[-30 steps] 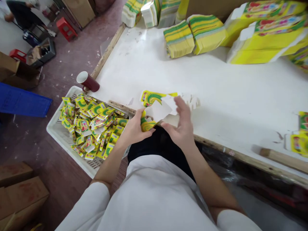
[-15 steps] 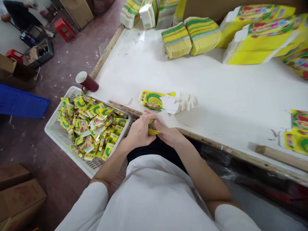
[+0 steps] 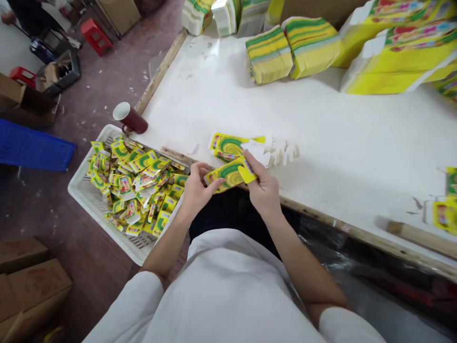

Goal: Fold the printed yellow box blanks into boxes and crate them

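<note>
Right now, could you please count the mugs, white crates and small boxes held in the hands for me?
Mugs: 1, the maroon mug.
White crates: 1, the crate.
Held boxes: 1, the small box, between left hand and right hand.
Total: 3.

Bright, even light falls from above, flat and diffuse. The white table (image 3: 321, 128) is nearly washed out toward its far left corner, with a mild sheen but no hard glare. Shadows are soft: a pale one under the flat cartons (image 3: 237, 145) near the front edge, a faint one to the near side of the yellow stacks (image 3: 293, 52) at the far end. The floor (image 3: 89, 95) on the left reads darker and duller. The middle is fairly sharp; the right hand (image 3: 264, 190) shows slight motion smear. Wide-angle bending curves the table edges, and detail softens and stretches toward the corners, notably near right
</note>
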A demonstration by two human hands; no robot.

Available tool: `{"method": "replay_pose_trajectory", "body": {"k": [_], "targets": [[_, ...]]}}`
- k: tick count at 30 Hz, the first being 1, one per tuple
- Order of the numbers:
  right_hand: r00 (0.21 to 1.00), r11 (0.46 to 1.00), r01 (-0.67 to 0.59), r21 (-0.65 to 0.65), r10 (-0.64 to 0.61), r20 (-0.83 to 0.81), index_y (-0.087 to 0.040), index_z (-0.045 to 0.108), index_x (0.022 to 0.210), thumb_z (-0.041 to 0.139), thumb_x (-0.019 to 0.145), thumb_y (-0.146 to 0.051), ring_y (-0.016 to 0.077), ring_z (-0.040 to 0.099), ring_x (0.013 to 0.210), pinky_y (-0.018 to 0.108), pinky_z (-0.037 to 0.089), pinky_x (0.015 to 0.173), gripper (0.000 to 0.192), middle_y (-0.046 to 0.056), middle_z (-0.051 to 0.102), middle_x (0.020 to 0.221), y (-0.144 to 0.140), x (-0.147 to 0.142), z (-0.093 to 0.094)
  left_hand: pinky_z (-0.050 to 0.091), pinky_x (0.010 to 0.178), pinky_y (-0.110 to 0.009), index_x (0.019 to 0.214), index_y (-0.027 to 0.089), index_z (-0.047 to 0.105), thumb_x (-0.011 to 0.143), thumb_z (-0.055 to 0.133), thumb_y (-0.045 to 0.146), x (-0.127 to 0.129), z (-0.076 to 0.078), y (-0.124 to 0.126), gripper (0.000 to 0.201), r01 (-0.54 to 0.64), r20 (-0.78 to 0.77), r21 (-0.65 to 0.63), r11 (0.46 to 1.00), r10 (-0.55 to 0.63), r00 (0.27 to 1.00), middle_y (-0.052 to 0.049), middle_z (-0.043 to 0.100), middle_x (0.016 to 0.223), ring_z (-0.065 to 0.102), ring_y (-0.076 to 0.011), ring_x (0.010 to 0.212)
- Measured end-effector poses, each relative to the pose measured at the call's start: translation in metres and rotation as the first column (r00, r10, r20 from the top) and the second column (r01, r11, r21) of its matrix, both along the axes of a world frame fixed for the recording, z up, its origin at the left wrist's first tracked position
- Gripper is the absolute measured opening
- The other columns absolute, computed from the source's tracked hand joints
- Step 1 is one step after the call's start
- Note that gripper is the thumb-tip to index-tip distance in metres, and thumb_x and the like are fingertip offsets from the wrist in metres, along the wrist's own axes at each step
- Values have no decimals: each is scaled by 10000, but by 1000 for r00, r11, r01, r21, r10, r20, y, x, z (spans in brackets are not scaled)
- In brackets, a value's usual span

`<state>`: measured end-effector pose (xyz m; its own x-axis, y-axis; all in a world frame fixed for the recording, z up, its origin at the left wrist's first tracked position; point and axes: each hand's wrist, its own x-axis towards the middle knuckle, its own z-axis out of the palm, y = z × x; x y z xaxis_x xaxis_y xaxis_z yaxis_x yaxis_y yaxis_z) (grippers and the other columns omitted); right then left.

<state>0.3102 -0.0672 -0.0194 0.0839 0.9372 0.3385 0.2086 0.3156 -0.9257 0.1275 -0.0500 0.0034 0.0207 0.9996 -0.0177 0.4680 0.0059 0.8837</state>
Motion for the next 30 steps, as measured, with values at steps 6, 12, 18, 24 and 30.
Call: {"method": "replay_pose_trajectory", "body": {"k": [6,12,18,24,30], "targets": [[956,977,-174,121,139,258,-281,318,1616,587,988,-278,295,316,1531,471,412,1197,684,106,234,1684,-4,-2,-12,514,682,-240,1012,163,549,684,872,433,-12,9,6,534,-97,382,-115,989,135,914,-19,649,878,642,-128,747],[926,978,-124,167,54,373,-234,676,1343,558,999,-247,283,530,1398,399,538,1085,364,144,456,1570,-6,4,-7,556,680,-243,1056,154,584,645,907,358,-9,13,1,560,-66,525,-197,978,162,835,-12,701,830,666,-119,692],[912,965,-240,108,186,365,-206,761,1180,618,967,-270,307,600,1312,462,558,1047,264,165,542,1476,-4,18,0,551,624,-229,995,147,619,581,936,313,-5,15,0,547,-132,582,-211,969,233,779,-3,701,759,649,-111,628],[961,979,-194,68,176,213,-224,756,1104,687,910,-231,309,581,1331,493,533,1068,206,151,544,1463,-3,6,1,541,642,-215,995,148,631,556,950,316,-3,19,2,568,-138,592,-219,966,244,768,2,691,763,639,-102,652],[987,990,-127,-59,132,90,-212,470,1406,794,803,-304,276,657,1164,452,580,962,691,162,577,1401,8,-10,5,521,718,-240,1054,152,658,687,866,398,-30,20,7,488,-98,435,-215,972,185,881,-34,688,882,632,-120,739]]}}
